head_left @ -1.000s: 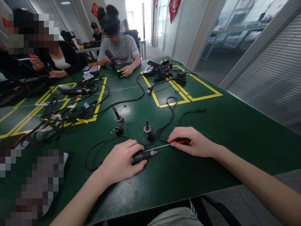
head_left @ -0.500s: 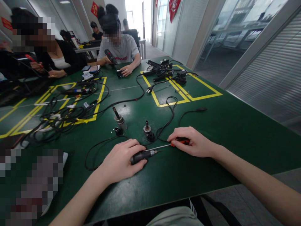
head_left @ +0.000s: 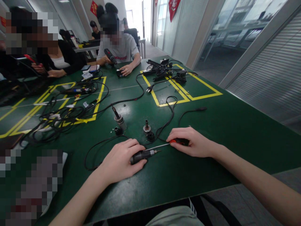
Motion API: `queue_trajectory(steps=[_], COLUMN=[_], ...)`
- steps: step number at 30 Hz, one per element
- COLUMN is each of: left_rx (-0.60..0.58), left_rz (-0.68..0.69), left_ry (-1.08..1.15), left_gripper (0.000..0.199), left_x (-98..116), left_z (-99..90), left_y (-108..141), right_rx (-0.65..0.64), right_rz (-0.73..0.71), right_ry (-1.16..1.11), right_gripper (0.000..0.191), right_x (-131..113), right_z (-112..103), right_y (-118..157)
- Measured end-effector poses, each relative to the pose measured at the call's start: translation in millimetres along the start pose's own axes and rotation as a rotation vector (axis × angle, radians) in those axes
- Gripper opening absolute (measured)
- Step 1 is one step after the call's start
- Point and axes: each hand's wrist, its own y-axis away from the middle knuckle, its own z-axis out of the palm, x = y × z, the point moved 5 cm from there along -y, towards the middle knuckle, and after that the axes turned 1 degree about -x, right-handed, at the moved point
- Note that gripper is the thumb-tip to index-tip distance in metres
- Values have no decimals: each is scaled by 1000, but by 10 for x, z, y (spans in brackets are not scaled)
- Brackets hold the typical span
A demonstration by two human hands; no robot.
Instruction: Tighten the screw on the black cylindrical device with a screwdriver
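Note:
My left hand (head_left: 122, 161) is wrapped round a black cylindrical tool body (head_left: 140, 157) with a metal collar and thin pin facing right. It holds this low over the green table. My right hand (head_left: 190, 141) grips a screwdriver (head_left: 173, 141) by its red and black handle. The screwdriver's thin shaft runs left to my left fingers, alongside the black body; its tip is hidden there. Behind my hands stand a small metal part with a round flange (head_left: 147, 127) and a black ring (head_left: 150, 136). Further left are a metal cylinder with a dark shaft (head_left: 119, 119) and a small black sleeve (head_left: 118, 131).
A black cable (head_left: 172, 110) loops behind my right hand. Tangled cords (head_left: 63, 116) lie at left, and a heap of black parts (head_left: 162, 69) sits within yellow tape. Across the table a person (head_left: 119, 47) holds a power tool (head_left: 110, 56); another person sits at left.
The screwdriver handle has turned in my right hand, showing its red and black areas differently. My right fingers have shifted slightly left. My left hand stays put.

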Motion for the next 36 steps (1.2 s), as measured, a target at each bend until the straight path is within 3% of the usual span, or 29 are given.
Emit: queue_trajectory(steps=[9, 19, 36], left_rx=[1, 4, 12], left_rz=[0, 2, 8], left_ry=[-5, -4, -19], left_gripper=[20, 20, 19], left_x=[2, -2, -3], left_z=[-1, -2, -2], left_y=[-9, -18, -10], right_rx=[-23, -6, 13], right_rz=[18, -33, -29], right_ry=[23, 21, -56], right_gripper=[29, 16, 15], right_x=[27, -6, -12], right_z=[11, -8, -10], right_y=[-15, -2, -20])
